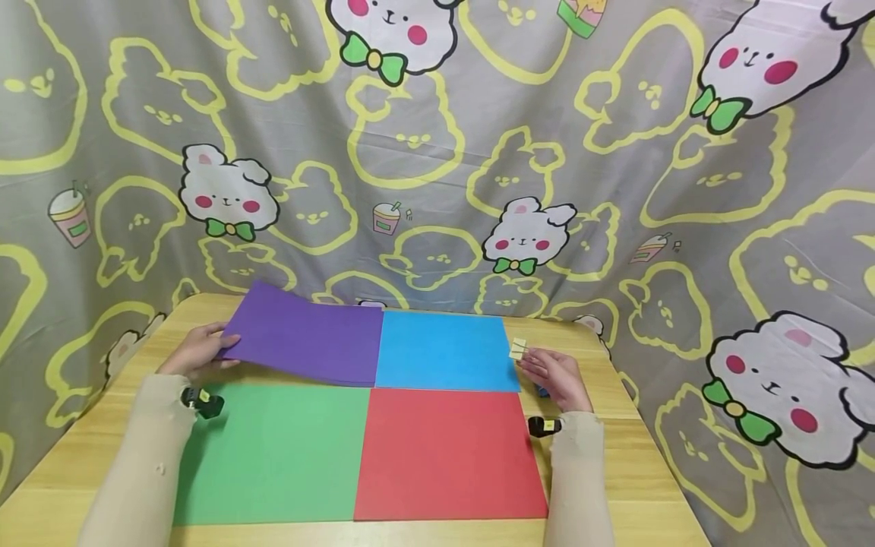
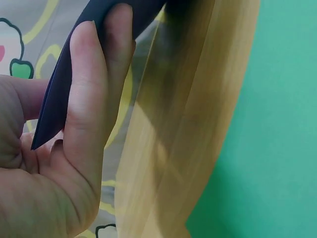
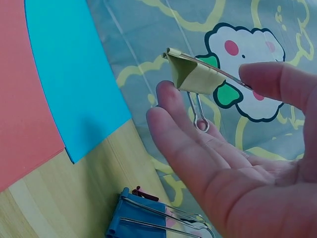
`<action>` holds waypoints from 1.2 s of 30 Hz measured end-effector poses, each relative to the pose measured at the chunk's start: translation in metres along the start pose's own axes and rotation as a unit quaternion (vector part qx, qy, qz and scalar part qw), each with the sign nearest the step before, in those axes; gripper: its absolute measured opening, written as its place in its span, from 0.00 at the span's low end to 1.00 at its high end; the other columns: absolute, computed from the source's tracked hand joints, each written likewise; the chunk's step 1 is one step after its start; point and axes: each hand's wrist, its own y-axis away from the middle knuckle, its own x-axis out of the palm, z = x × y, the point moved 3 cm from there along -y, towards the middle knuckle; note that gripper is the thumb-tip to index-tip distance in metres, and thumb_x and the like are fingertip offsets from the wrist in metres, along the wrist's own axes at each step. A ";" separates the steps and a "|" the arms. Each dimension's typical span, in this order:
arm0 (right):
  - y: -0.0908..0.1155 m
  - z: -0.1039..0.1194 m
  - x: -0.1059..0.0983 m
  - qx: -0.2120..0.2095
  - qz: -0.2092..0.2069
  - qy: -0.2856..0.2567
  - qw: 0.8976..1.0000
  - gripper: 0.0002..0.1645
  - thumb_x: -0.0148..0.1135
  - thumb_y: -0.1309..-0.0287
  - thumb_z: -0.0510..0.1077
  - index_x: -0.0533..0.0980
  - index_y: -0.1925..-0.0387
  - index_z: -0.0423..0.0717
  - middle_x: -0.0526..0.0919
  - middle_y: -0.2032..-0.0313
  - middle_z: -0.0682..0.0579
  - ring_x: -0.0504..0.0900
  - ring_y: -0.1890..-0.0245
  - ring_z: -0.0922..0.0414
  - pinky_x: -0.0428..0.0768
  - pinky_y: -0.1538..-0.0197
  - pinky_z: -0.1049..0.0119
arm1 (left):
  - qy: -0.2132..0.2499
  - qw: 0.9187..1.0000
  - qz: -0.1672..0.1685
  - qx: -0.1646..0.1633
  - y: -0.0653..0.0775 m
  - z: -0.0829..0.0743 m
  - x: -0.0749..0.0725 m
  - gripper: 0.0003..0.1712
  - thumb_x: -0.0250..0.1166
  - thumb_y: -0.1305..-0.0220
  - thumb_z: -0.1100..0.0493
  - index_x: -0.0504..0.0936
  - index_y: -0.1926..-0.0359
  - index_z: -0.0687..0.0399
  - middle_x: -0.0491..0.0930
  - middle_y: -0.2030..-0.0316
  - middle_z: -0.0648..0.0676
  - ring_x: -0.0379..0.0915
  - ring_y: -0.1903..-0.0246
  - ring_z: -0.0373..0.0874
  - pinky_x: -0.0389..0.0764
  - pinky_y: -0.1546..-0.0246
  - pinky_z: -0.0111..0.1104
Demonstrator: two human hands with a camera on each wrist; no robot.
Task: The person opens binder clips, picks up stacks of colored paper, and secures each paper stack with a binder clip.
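The left hand (image 1: 200, 348) is gripping the left edge of a purple sheet (image 1: 304, 342), its fingers clamped on the sheet with the edge running between them and the thumb. That end of the sheet is tilting up off the desk (image 1: 642, 494), while its right edge is meeting a blue sheet (image 1: 444, 349). The right hand (image 1: 555, 374) is holding a yellow binder clip (image 3: 200, 77) by its wire handles, thumb on the upper one and fingers around the lower, so these fingers are clamping on the clip. The clip is hanging in the air near the blue sheet's right edge. Below the right hand, a blue binder clip (image 3: 141, 220) is sitting on the desk, with a small dark red object (image 3: 145, 194) showing just beside it. A green sheet (image 1: 273, 456) and a red sheet (image 1: 447, 456) are lying edge to edge in the nearer row. Behind the desk, a grey curtain (image 1: 417, 99) is hanging, showing white rabbit faces and yellow outlines.
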 end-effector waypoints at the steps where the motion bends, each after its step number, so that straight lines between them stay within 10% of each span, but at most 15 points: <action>1: 0.000 0.000 0.000 0.000 0.004 0.001 1.000 0.29 0.58 0.24 0.44 0.68 0.35 0.25 0.88 0.53 0.48 0.91 0.52 0.58 0.85 0.40 0.61 | 0.006 1.000 -0.002 0.000 0.001 0.000 0.000 0.41 0.50 0.18 0.59 0.38 0.21 0.75 0.81 0.66 0.41 0.84 0.68 0.32 0.90 0.61 0.29; 36: 0.003 0.001 0.003 -0.003 0.016 0.024 1.000 0.37 0.50 0.20 0.49 0.54 0.25 0.29 0.77 0.37 0.43 0.85 0.47 0.64 0.77 0.29 0.61 | 0.208 0.978 0.009 0.011 0.016 0.007 0.007 0.48 0.55 0.20 0.60 0.31 0.18 0.64 0.86 0.66 0.43 0.86 0.68 0.35 0.88 0.67 0.28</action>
